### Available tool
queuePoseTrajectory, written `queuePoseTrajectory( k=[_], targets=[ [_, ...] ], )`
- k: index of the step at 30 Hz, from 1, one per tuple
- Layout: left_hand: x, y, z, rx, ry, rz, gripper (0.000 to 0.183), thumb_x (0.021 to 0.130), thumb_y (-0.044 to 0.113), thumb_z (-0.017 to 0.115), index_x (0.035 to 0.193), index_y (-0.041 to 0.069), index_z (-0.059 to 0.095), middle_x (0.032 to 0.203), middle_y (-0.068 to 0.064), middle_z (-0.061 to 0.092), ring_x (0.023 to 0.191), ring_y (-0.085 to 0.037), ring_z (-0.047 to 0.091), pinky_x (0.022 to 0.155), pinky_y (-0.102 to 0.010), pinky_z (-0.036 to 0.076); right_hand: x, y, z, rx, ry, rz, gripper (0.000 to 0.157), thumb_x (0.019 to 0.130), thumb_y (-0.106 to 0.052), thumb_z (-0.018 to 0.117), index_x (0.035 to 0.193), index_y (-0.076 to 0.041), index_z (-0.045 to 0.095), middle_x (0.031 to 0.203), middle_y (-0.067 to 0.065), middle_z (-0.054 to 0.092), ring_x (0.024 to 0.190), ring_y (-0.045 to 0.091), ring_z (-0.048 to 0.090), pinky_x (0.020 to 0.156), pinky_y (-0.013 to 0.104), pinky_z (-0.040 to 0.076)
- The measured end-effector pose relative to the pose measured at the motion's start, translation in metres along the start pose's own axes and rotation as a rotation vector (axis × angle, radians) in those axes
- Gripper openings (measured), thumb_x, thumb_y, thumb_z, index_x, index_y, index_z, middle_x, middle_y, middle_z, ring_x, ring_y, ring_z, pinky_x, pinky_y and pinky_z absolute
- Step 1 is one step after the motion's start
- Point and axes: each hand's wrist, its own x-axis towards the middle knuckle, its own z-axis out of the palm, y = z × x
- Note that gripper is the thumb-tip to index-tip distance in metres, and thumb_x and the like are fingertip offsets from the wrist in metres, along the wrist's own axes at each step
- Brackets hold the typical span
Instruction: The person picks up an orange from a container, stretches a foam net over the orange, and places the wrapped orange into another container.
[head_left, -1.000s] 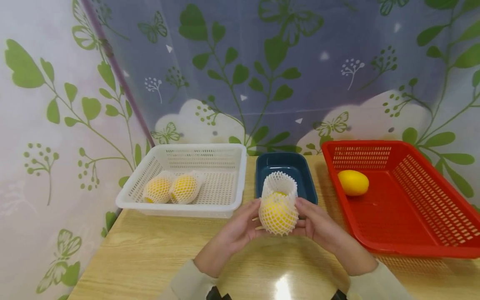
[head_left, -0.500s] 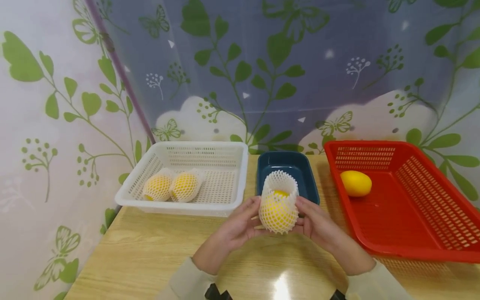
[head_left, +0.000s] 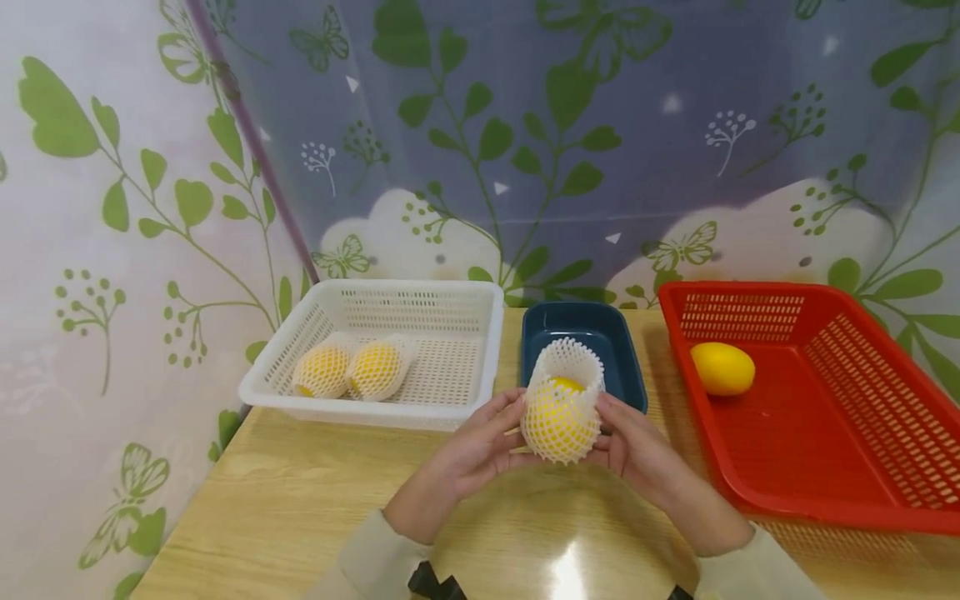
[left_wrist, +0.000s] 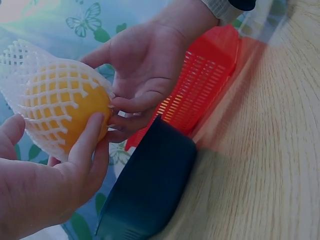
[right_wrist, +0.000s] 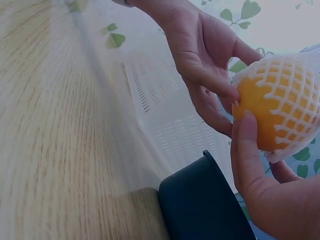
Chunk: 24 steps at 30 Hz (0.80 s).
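Note:
Both hands hold up one yellow oval fruit (head_left: pixel 558 425) in a white foam net sleeve (head_left: pixel 573 358), above the table and in front of the blue tray. The left hand (head_left: pixel 480 446) grips it from the left and the right hand (head_left: pixel 637 446) from the right, thumbs on the sides. The sleeve's loose open end stands up at the top. In the left wrist view, the fruit's underside (left_wrist: pixel 92 117) is bare, with fingertips of both hands against it. The right wrist view also shows bare fruit (right_wrist: pixel 255 110) below the net's edge.
A white basket (head_left: pixel 480 400) on the left holds two netted yellow fruits (head_left: pixel 375 368). Behind the hands stands a dark blue tray (head_left: pixel 633 375). At right, a red basket (head_left: pixel 810 433) contains one bare yellow fruit (head_left: pixel 722 368). All stand on a wooden table (head_left: pixel 300 500).
The head view has shifted slightly. Both hands keep their hold on the fruit, and a little more bare yellow shows inside the sleeve's opening.

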Motion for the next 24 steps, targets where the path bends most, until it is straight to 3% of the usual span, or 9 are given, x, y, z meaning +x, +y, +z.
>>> queuePoseTrajectory(
  k=[8,12,19,24],
  targets=[
    [0.001,-0.002,-0.001,-0.019,0.001,0.005,0.043,0.103,0.030,0.049,0.136,0.007,0.035,0.133,-0.013,0.048,0.112,-0.023,0.057,0.097,-0.049,0.047,-0.001,0.001,-0.001,0.018,-0.013,-0.022,0.027,0.107,-0.032,0.033,0.128,-0.022,0.047,0.117,-0.004,0.065,0.100,0.017,0.066,0.090,0.032,0.053],
    [0.001,-0.005,-0.002,-0.028,0.004,-0.001,0.045,0.104,0.030,0.045,0.141,0.008,0.032,0.139,-0.016,0.043,0.115,-0.026,0.054,0.098,-0.051,0.046,0.000,0.004,-0.001,0.025,-0.014,-0.038,0.026,0.107,-0.028,0.032,0.125,-0.022,0.049,0.114,-0.003,0.066,0.098,0.018,0.066,0.088,0.033,0.054],
    [-0.001,-0.003,-0.004,-0.050,0.003,-0.005,0.044,0.103,0.032,0.046,0.140,0.011,0.034,0.136,-0.014,0.044,0.111,-0.025,0.055,0.096,-0.048,0.049,0.001,0.011,-0.001,0.061,-0.026,-0.067,0.032,0.105,-0.021,0.027,0.136,-0.016,0.035,0.117,-0.002,0.065,0.100,0.019,0.065,0.090,0.037,0.054],
    [0.001,-0.001,-0.003,-0.057,-0.004,-0.001,0.043,0.102,0.031,0.048,0.137,0.010,0.035,0.131,-0.011,0.046,0.108,-0.024,0.056,0.094,-0.047,0.050,0.002,0.009,-0.002,0.063,-0.018,-0.053,0.031,0.105,-0.025,0.026,0.135,-0.017,0.034,0.116,-0.001,0.065,0.099,0.020,0.065,0.089,0.036,0.054]
  ],
)
